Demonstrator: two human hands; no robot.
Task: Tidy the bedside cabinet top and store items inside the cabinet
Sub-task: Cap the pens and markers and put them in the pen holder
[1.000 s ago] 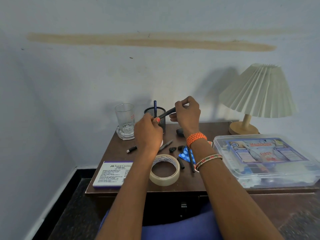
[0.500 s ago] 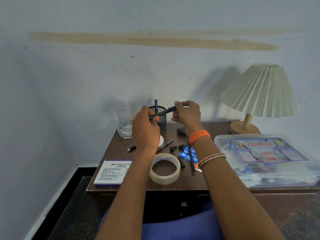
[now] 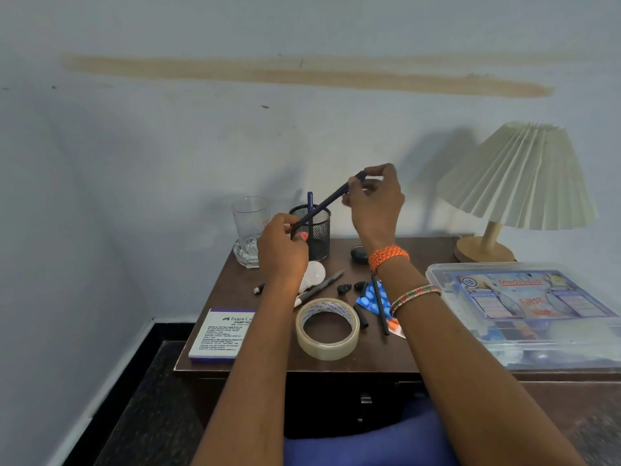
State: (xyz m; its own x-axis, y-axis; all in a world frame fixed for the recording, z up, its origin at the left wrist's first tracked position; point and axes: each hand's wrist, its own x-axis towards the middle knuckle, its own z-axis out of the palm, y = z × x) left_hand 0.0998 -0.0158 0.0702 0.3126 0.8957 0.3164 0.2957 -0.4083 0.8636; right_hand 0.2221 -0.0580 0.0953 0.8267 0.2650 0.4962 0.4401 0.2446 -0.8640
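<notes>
Fingers [image 3: 361,183] of both hands pinch a pen [image 3: 324,205] above the holder [image 3: 314,235]; a loose grip could drop it.

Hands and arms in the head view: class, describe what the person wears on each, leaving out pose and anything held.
Both forearms are bare, no sleeves showing. The right hand has an orange woven thread band at the wrist and a thin beaded bangle further up the forearm. The left hand wears nothing on the wrist; its thumbnail is painted orange-red.

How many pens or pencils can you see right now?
4: one pen held between both hands, one pen upright in the mesh cup, a grey pencil and a black pencil lying on the cabinet top. Others may be hidden.
</notes>
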